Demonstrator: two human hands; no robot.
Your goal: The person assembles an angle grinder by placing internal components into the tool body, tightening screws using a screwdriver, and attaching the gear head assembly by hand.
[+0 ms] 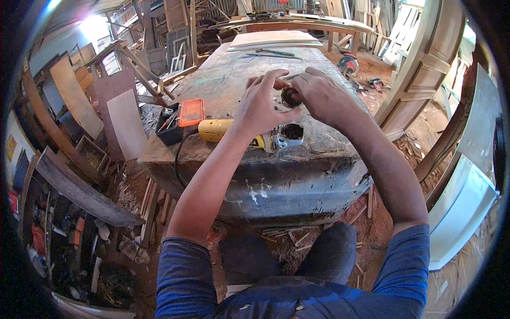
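At the near end of the workbench, my right hand (323, 98) curls its fingers at a small dark round metal part (288, 97). My left hand (261, 105) is beside it, thumb and fingers spread in a wide curve around the part's left side; whether they touch it is unclear. Just below the hands lies a yellow angle grinder (212, 130), its body partly behind my left wrist. Its metal gear head (290, 135) faces up with a dark open cavity. Fine detail of the part is hidden by my fingers.
Left of the grinder sit a black toolbox (169, 127) and an orange tray (191, 112). A black cord (178, 159) hangs over the bench edge. Farther along the workbench (212, 87) lie slim tools (273, 52) and flat boards (273, 39). A red circular saw (348, 64) rests at right.
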